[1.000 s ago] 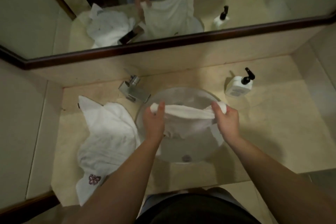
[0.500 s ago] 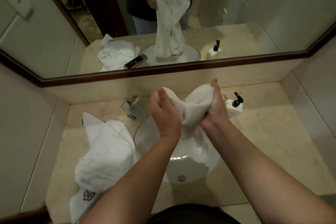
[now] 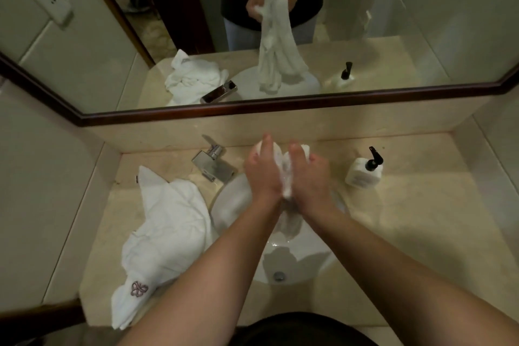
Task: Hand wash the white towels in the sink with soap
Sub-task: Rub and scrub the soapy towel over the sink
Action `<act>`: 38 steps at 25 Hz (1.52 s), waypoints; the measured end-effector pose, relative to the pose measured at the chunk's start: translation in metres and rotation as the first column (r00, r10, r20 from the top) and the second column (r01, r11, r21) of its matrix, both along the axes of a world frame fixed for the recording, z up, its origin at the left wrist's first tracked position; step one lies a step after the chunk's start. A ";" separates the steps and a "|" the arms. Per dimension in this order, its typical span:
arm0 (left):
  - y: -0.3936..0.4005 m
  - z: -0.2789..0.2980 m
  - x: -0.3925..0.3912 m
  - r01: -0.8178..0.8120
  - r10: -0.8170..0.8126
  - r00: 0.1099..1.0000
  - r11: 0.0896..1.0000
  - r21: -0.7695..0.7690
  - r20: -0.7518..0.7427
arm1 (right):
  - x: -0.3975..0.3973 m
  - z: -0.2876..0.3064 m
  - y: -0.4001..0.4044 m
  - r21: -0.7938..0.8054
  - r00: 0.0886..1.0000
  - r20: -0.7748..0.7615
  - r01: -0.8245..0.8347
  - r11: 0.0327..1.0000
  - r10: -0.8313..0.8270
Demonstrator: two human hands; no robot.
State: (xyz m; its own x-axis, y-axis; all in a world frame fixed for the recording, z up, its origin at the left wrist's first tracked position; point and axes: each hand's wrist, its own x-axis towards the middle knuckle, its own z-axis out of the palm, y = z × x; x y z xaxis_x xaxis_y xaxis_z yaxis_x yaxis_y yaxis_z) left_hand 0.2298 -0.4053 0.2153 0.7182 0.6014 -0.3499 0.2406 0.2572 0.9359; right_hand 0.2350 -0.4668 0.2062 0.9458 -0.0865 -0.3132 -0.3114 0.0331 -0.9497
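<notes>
The left hand [image 3: 262, 174] and right hand [image 3: 307, 177] squeeze one white towel [image 3: 286, 174] between them, right over the sink [image 3: 238, 202]. The towel hangs straight down into the bowl. Another towel [image 3: 168, 222] lies on the counter, nearer the left hand.

1. We find the counter's [image 3: 421, 233] right half bare, save the soap bottle [image 3: 363, 173] near the back edge.
2. A spare white towel [image 3: 168, 230] covers the left side, from near the back to the front edge.
3. The tap [image 3: 214, 164] stands at the sink's [image 3: 297, 264] back-left rim.
4. Both hands, pressed around the held towel [image 3: 286, 171], fill the space above the basin's rear.
</notes>
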 end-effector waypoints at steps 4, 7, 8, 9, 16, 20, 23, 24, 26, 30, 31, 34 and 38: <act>-0.010 0.004 0.000 0.056 -0.055 0.998 0.997 0.050 -0.024 | 0.015 0.006 -0.001 -0.082 0.997 -0.003 0.074 0.994 -0.075; 0.001 -0.002 0.002 -0.064 0.060 0.991 0.997 -0.030 -0.119 | -0.012 0.004 0.001 -0.059 0.998 0.039 -0.047 0.997 0.050; -0.002 -0.004 -0.002 -0.030 0.023 0.994 0.997 -0.066 -0.106 | -0.010 0.004 0.001 -0.096 0.996 0.063 -0.058 0.994 0.065; -0.007 -0.007 -0.007 0.026 -0.033 0.996 0.996 -0.085 -0.085 | -0.002 0.004 -0.001 -0.139 0.995 0.083 -0.036 0.990 0.048; 0.009 -0.012 -0.010 -0.042 0.027 0.993 0.990 -0.131 -0.112 | -0.003 -0.007 0.014 -0.171 0.975 0.100 -0.182 0.968 0.201; 0.009 -0.002 -0.012 -0.022 0.008 0.989 0.995 -0.095 -0.148 | 0.000 -0.005 0.017 -0.138 0.991 0.073 -0.099 0.985 0.110; 0.016 -0.001 -0.010 0.001 -0.016 0.985 0.996 -0.090 -0.172 | -0.001 -0.008 0.021 -0.183 0.974 0.097 -0.184 0.966 0.204; 0.013 -0.003 -0.012 0.073 -0.081 0.983 0.996 -0.052 -0.164 | 0.010 -0.006 0.018 -0.177 0.987 0.078 -0.121 0.977 0.137; 0.009 0.001 -0.015 0.106 -0.107 0.986 0.994 -0.018 -0.128 | 0.017 -0.002 0.019 -0.108 0.997 0.065 -0.036 0.994 0.043; 0.016 0.008 -0.011 -0.008 -0.017 0.992 0.980 -0.197 -0.124 | -0.002 0.003 0.025 -0.165 0.958 0.184 -0.190 0.968 0.219; 0.013 0.010 -0.011 0.023 -0.044 0.993 0.983 -0.183 -0.112 | 0.004 0.006 0.024 -0.160 0.968 0.174 -0.152 0.975 0.179; 0.011 0.012 -0.008 0.002 -0.021 0.991 0.989 -0.146 -0.129 | 0.010 0.011 0.025 -0.106 0.988 0.140 -0.050 0.993 0.064; 0.010 0.010 -0.007 0.042 -0.058 0.991 0.990 -0.135 -0.117 | 0.012 0.011 0.022 -0.119 0.980 0.171 -0.086 0.989 0.105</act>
State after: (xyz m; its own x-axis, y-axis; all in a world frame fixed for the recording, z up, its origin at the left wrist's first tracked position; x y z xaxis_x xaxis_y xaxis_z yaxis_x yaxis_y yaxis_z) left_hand 0.2228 -0.3957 0.2257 0.6941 0.5087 -0.5094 0.3649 0.3613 0.8581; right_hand 0.2466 -0.4443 0.2175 0.9908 -0.0178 -0.1339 -0.1350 -0.0965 -0.9861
